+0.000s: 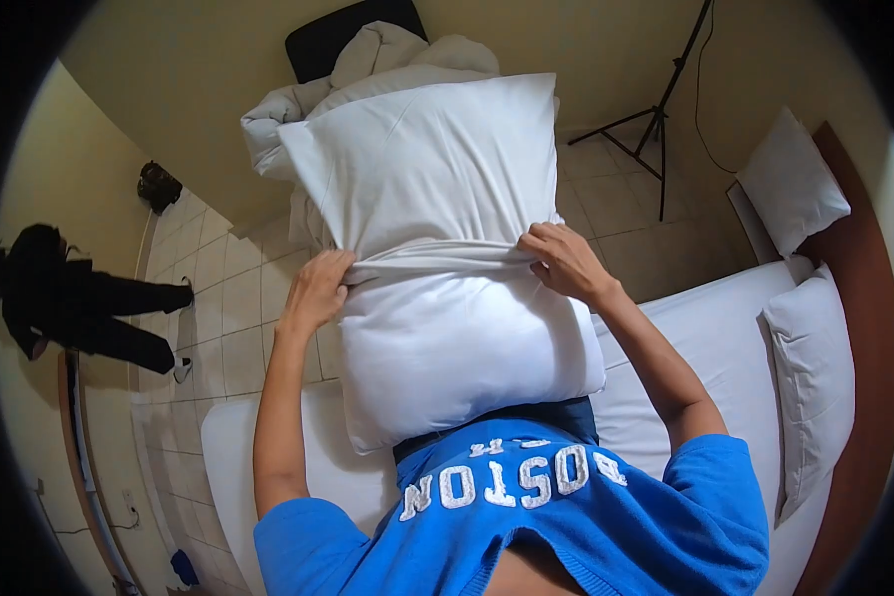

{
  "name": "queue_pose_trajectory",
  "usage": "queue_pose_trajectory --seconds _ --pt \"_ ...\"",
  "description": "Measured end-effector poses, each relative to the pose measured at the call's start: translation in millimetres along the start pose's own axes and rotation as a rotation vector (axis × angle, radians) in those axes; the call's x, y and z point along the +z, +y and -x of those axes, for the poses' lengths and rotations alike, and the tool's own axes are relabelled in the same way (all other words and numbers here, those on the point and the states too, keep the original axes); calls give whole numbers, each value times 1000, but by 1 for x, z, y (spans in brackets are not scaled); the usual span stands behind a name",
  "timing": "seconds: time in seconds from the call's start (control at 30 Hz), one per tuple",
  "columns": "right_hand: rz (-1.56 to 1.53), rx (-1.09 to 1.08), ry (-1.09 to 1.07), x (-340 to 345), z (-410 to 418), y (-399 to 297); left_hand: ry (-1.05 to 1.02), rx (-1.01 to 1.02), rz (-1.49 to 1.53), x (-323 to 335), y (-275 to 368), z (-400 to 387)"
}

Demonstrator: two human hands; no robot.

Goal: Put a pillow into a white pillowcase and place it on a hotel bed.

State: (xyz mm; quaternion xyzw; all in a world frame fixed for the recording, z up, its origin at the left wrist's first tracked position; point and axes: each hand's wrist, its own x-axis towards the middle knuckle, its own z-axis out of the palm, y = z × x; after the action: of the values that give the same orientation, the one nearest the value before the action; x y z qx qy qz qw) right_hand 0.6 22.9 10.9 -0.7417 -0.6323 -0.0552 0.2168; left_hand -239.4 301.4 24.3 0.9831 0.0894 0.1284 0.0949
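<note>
A white pillow [469,343] lies against my body, its far part inside a white pillowcase [447,164]. The case's gathered opening edge crosses the pillow between my hands. My left hand [318,289] grips that edge at its left end, fingers curled over the cloth. At the right end my right hand [566,261] pinches the same edge. Beyond the hands, the case stretches away over the pillow, with its two far corners spread. Whether the pillow reaches those corners is hidden.
Behind the case, a bundled white duvet [387,48] rests on a dark chair [328,45]. A black tripod [655,112] stands at the far right. Two pillows [793,182] [812,387] are by the wooden headboard [857,313] of the white bed [685,357]. A person [74,290] in dark clothes stands left.
</note>
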Motion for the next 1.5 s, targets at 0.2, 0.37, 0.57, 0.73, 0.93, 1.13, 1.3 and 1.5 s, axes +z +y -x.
queue_pose_trajectory --seconds 0.2,0.37,0.57,0.73,0.93,1.13,1.3,1.5 --pt "-157 211 139 14 26 -17 338 -76 -151 22 24 17" --pt "138 173 276 49 28 44 234 -94 -66 45 -12 21" --pt "-910 978 204 112 33 93 250 23 -54 96 -62 24" --pt "-1380 793 402 97 24 75 821 -139 485 150 -50 11" --pt "-1368 757 350 -8 0 80 810 -465 1044 97 -9 21" --pt "-1 168 227 2 35 54 479 -117 -29 53 24 47" --pt "77 292 267 13 58 42 22 -171 83 27 25 71" --pt "5 231 530 -9 86 4 472 -347 -83 29 65 94"
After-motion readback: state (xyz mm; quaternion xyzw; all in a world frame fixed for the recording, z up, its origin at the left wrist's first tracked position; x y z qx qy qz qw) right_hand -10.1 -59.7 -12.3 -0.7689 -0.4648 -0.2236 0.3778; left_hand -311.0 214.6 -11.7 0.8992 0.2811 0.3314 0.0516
